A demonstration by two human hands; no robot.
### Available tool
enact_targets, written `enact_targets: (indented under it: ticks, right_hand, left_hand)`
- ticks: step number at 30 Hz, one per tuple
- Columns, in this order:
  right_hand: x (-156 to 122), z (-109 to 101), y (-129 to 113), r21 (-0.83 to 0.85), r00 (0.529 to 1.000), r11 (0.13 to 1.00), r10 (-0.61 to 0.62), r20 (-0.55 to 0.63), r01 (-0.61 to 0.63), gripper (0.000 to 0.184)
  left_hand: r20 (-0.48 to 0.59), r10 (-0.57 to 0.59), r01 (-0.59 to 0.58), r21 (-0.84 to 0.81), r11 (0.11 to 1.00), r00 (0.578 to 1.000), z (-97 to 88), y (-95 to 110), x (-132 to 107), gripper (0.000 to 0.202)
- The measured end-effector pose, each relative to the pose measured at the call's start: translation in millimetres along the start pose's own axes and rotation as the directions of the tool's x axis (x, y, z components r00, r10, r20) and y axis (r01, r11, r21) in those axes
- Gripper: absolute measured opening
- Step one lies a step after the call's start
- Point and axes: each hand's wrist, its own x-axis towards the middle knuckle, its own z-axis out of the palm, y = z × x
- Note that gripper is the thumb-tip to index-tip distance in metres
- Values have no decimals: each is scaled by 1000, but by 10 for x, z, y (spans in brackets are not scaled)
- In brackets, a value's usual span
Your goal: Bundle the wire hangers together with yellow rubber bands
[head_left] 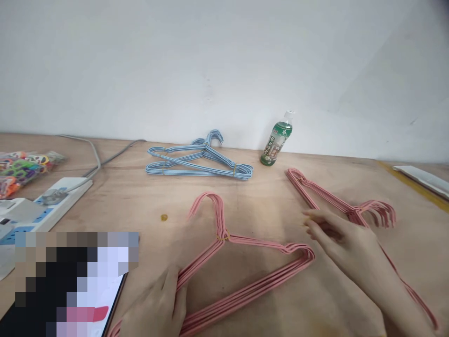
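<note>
A bundle of pink coated wire hangers (245, 290) lies flat on the wooden table, its hooks pointing away from me and tied with a yellow rubber band (223, 236). My left hand (154, 304) grips the bundle's near left arm. My right hand (336, 234) hangs with loosely curled fingers over a second pink hanger bundle (326, 196), and holds nothing. That bundle lies to the right, partly hidden under my hand and wrist. Farther back lies a bundle of blue striped wire hangers (198, 164), out of reach of both hands.
On the wooden table (266, 210) stand a green-labelled plastic bottle (275, 139) and a power strip (59, 201) with grey cables (101, 161). A bag of colourful items (24, 171) lies far left, a pixelated phone (94, 299) near left, and a white packet (424, 180) far right.
</note>
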Motion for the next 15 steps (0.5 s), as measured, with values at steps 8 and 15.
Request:
enact_targets:
  ticks: [8, 15]
  right_hand:
    - [327, 406, -1630, 61, 554, 613, -748, 365, 788, 18]
    - [752, 1382, -2318, 159, 282, 420, -799, 531, 893, 20]
  left_hand:
    - [26, -96, 98, -66, 993, 995, -202, 146, 113, 32]
    - [95, -73, 80, -70, 994, 993, -279, 193, 113, 28]
